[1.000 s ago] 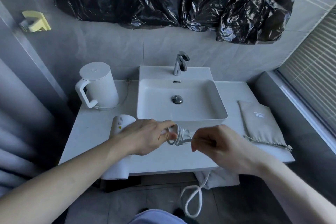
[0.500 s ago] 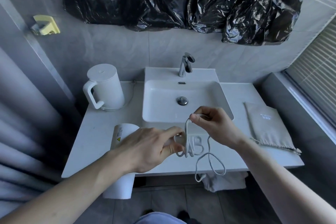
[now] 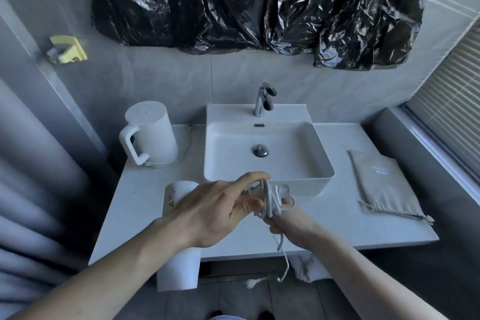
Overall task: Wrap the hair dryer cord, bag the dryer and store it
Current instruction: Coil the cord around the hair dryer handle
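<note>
The white hair dryer [image 3: 174, 197] lies across the front edge of the counter [image 3: 337, 221], its barrel partly hidden under my left hand [image 3: 215, 213]. That hand grips the dryer's handle, around which the white cord [image 3: 271, 200] is looped in several turns. My right hand [image 3: 288, 221] sits just under the loops, pinching the cord; a short loose tail hangs down past the counter edge. The grey drawstring bag [image 3: 381, 184] lies flat on the counter at the right, apart from both hands.
A white sink basin [image 3: 322, 176] with a chrome faucet [image 3: 263, 99] fills the counter's middle. A white kettle [image 3: 150, 135] stands at the back left. Black plastic sheeting [image 3: 259, 0] covers the wall above. A window blind [image 3: 452, 112] runs along the right.
My right hand has swung from above the handle down to beneath it, laying another turn of cord. The hanging loop is shorter than before. My left hand stayed on the dryer.
</note>
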{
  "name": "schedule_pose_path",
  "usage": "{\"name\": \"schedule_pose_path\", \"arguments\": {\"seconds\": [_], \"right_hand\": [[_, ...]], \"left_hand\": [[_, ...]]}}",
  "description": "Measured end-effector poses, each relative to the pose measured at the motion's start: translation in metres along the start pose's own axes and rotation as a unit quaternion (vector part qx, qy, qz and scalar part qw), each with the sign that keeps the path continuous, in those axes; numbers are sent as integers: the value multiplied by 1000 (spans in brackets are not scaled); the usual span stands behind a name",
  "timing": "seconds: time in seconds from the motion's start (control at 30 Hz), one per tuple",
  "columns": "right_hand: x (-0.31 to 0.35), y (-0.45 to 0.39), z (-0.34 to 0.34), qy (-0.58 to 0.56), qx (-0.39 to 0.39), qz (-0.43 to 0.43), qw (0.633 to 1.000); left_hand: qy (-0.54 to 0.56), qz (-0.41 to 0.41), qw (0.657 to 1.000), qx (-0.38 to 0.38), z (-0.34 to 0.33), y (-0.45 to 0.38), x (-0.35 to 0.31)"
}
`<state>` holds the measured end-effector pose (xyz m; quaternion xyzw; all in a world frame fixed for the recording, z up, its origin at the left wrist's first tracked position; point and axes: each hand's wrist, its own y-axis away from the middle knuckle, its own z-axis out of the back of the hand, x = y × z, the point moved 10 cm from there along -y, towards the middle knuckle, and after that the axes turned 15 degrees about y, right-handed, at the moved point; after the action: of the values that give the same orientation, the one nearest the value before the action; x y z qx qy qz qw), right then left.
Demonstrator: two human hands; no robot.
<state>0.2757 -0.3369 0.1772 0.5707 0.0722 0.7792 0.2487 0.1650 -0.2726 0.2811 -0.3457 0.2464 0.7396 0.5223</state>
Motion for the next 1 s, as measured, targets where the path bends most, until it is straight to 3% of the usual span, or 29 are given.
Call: {"name": "schedule_pose_path", "arguments": {"seconds": [0.13, 0.3, 0.43, 0.7, 0.87, 1.0], "right_hand": [[-10, 6, -1, 25, -15, -31, 999], [3, 31, 1, 228, -14, 18, 973], [25, 54, 5, 294, 4, 51, 954], [68, 93, 10, 349, 36, 77, 933], [93, 99, 37, 374, -16, 108, 921], [111, 95, 66, 329, -80, 147, 929]], "left_hand": [[42, 23, 999, -2, 1, -12, 14], [-17, 66, 998, -3, 9, -24, 39], [-44, 94, 995, 3, 8, -28, 58], [-98, 124, 987, 31, -11, -32, 78], [-114, 105, 987, 50, -22, -26, 70], [-131, 104, 984, 65, -29, -16, 64]]}}
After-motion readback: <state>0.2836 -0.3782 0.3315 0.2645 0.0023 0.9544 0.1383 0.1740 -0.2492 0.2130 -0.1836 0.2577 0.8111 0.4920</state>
